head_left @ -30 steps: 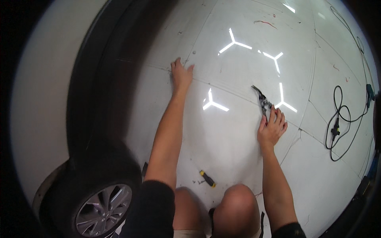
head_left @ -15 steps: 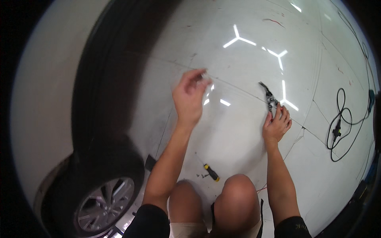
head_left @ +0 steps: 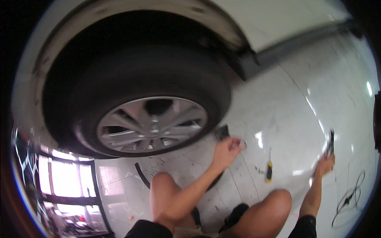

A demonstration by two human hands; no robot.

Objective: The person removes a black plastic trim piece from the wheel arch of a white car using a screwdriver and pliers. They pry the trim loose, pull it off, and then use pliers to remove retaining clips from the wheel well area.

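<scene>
Floor [head_left: 285, 115] is smooth and super glossy, tyre [head_left: 139, 75] looks like matt rubber, wheel [head_left: 154, 127] silvery metal. Screwdriver handle [head_left: 269, 171] seems plastic, pliers [head_left: 331, 144] metal, sleeve [head_left: 149, 229] matt cloth.

My bare right hand [head_left: 326, 164] is closed in a firm grip, its bare right forearm [head_left: 311, 196] running back toward me, while well to its left my bare left hand [head_left: 227, 154] curls its blurred fingers inward above a slanting bare left forearm [head_left: 192, 191].
</scene>
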